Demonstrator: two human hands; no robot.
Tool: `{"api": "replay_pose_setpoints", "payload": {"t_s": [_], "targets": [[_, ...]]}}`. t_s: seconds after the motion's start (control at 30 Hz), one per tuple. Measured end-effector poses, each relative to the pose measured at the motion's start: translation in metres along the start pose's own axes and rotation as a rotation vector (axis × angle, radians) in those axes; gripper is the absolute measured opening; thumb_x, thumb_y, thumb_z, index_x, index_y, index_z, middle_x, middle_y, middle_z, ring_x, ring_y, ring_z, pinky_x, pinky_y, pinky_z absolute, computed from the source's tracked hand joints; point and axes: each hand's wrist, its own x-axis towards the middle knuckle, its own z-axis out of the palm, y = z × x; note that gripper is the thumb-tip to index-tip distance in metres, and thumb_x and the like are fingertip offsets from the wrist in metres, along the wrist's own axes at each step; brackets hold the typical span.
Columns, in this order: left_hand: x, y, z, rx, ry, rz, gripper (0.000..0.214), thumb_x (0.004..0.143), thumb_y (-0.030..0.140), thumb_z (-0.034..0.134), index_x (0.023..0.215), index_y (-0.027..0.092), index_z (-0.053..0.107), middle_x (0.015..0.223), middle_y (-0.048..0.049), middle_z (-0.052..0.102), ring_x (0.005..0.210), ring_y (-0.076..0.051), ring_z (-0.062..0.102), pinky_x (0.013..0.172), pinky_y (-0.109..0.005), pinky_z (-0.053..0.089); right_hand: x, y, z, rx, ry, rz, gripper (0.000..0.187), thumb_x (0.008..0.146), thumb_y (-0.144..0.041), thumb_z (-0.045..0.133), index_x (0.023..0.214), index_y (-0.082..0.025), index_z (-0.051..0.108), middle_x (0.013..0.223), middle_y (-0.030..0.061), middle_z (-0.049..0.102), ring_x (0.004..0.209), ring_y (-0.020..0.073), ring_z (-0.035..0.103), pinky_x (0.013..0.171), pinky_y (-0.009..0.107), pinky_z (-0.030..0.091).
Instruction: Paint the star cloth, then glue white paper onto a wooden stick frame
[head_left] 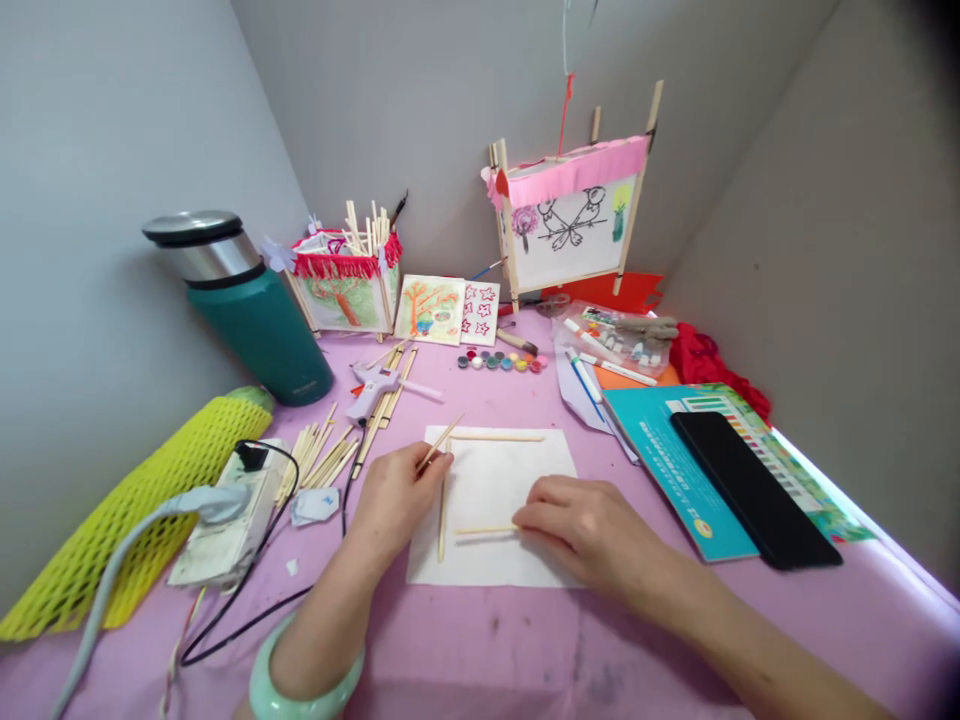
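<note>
A white sheet of paper lies on the purple cloth in front of me. My left hand pinches a thin wooden stick above the sheet's upper left corner. Below it, another stick runs along the paper's left side, and a third stick lies along its top edge. My right hand is closed, with its fingertips on the right end of a lower stick that lies level across the paper.
Loose sticks, a glue gun and a power strip with cables lie at left, near a teal bottle. Paint pots and a stick-framed lantern are behind. A blue book and black case lie right.
</note>
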Motion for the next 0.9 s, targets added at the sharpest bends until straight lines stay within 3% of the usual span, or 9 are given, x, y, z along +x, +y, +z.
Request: {"api": "replay_pose_setpoints", "payload": {"t_s": [0.17,0.27,0.43,0.9], "targets": [[0.002,-0.006,0.000,0.044,0.032,-0.013,0.035,0.086,0.040,0.041,0.062,0.021,0.059,0.053,0.0026,0.051,0.056,-0.013,0.046,0.055,-0.025,0.023,-0.013,-0.015,0.004,0.049,-0.018,0.014,0.023,0.092,-0.020,0.045,0.083,-0.018,0.066,0.072,0.0023,0.057,0.065,0.0102,0.051,0.060,0.022,0.034],[0.003,-0.008,-0.003,0.027,0.171,-0.026,0.034,0.087,0.039,0.041,0.068,0.021,0.063,0.055,0.0017,0.054,0.057,-0.014,0.047,0.056,-0.025,0.025,-0.016,-0.017,0.006,0.039,-0.048,0.028,0.021,0.092,-0.018,0.046,0.087,-0.020,0.066,0.073,0.0022,0.058,0.066,0.0109,0.051,0.060,0.023,0.033],[0.001,-0.006,-0.009,-0.155,0.431,-0.070,0.034,0.087,0.043,0.042,0.077,0.021,0.066,0.046,0.0058,0.040,0.049,-0.012,0.041,0.053,-0.024,0.027,-0.020,-0.018,0.011,0.025,-0.055,0.044,0.019,0.091,-0.017,0.047,0.089,-0.021,0.065,0.074,0.0016,0.058,0.066,0.0115,0.050,0.060,0.025,0.031],[-0.002,0.000,-0.008,-0.235,0.365,-0.046,0.033,0.085,0.042,0.046,0.077,0.019,0.068,0.049,0.0056,0.047,0.050,-0.011,0.042,0.052,-0.024,0.029,-0.022,-0.025,0.017,-0.039,-0.095,0.043,0.016,0.091,-0.014,0.045,0.084,-0.019,0.059,0.075,0.0013,0.056,0.066,0.0125,0.047,0.061,0.026,0.029]]}}
